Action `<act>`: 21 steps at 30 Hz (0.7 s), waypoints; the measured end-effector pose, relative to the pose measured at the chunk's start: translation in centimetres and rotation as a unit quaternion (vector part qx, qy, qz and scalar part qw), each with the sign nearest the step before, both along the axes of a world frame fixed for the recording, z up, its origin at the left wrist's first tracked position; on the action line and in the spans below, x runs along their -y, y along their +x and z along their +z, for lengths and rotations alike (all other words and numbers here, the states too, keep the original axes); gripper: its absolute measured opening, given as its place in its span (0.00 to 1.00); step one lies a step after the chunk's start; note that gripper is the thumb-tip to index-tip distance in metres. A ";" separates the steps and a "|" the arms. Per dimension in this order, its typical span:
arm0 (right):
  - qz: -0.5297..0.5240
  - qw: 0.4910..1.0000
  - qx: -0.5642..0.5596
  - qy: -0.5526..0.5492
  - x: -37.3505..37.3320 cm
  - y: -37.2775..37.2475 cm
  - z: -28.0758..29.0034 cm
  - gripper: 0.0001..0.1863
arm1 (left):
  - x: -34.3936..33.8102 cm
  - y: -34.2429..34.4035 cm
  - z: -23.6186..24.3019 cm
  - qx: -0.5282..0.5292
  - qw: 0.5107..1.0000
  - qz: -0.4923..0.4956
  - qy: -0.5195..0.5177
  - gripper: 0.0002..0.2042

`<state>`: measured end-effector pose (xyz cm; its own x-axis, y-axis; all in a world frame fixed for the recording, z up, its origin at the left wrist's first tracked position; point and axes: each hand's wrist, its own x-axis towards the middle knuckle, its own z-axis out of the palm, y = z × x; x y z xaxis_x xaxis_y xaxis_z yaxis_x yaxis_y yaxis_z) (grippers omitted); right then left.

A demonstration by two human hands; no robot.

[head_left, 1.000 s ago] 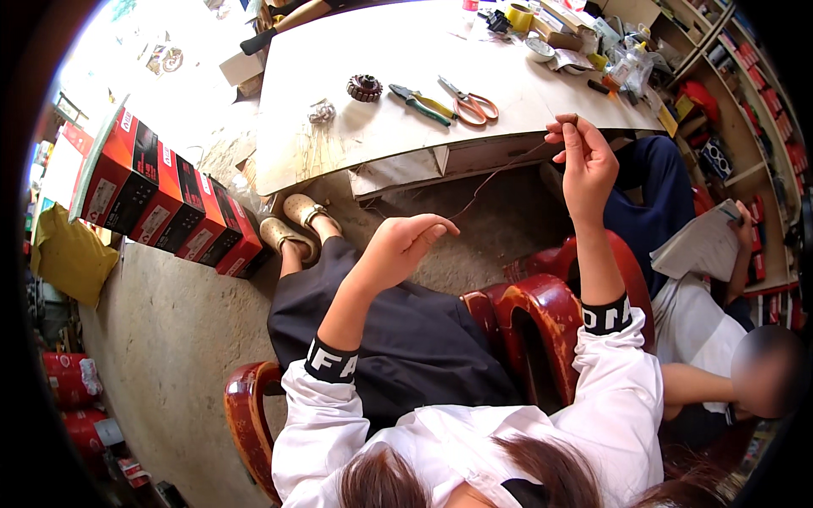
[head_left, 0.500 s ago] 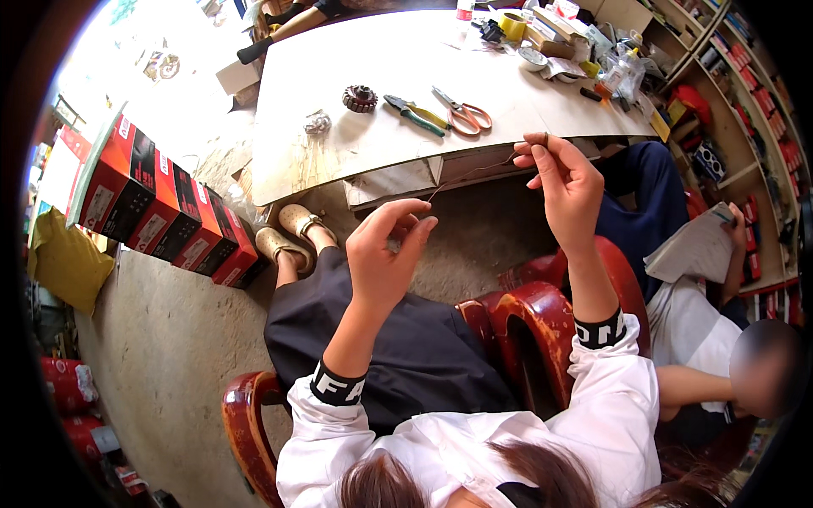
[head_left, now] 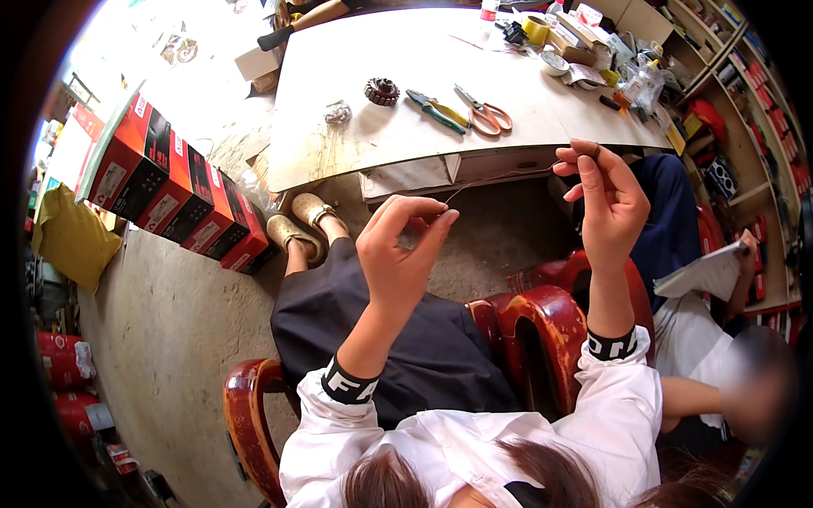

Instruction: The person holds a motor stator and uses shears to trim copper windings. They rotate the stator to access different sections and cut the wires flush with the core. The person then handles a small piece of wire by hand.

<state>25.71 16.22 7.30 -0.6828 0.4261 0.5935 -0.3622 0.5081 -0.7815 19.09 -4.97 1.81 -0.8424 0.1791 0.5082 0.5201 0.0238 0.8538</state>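
A thin wire (head_left: 500,176) runs between my two hands, in front of the table's near edge. My left hand (head_left: 401,245) pinches its left end between thumb and forefinger. My right hand (head_left: 605,195), raised a little higher, holds the other end in its fingers. On the table beyond lie a round coil-wound stator (head_left: 382,91), pliers with green and yellow handles (head_left: 438,112), scissors with orange handles (head_left: 485,114) and a small bundle in clear plastic (head_left: 337,112).
The white table (head_left: 339,59) carries clutter and yellow tape (head_left: 535,30) at its far right. Red and black boxes (head_left: 182,190) stand at left. A person with papers (head_left: 701,271) sits at right, by shelves (head_left: 754,169). A red wooden armrest (head_left: 254,423) is beside me.
Both hands have moved to the right in the picture, and the gap between them has widened a little. The wire looks straighter. The whole scene has shifted slightly; the neighbour's papers are lower.
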 end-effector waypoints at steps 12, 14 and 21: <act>0.100 0.994 0.033 -0.034 -0.4 -0.2 -0.4 0.12 | 0.9 -0.4 -1.6 0.101 0.984 -0.101 0.104 0.05; 0.123 0.990 0.058 -0.043 0.0 -0.3 -0.4 0.13 | 1.1 -0.5 -1.2 0.139 0.976 -0.104 0.132 0.04; 0.179 0.975 0.117 -0.067 0.3 -0.5 -0.7 0.13 | 1.8 -1.4 -0.8 0.151 0.969 -0.088 0.173 0.05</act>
<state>25.23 15.87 6.60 -0.9118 0.1989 0.3593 -0.3012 0.2707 -0.9143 17.66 -6.82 1.02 -0.9336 0.1974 0.2990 0.2154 -0.3574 0.9087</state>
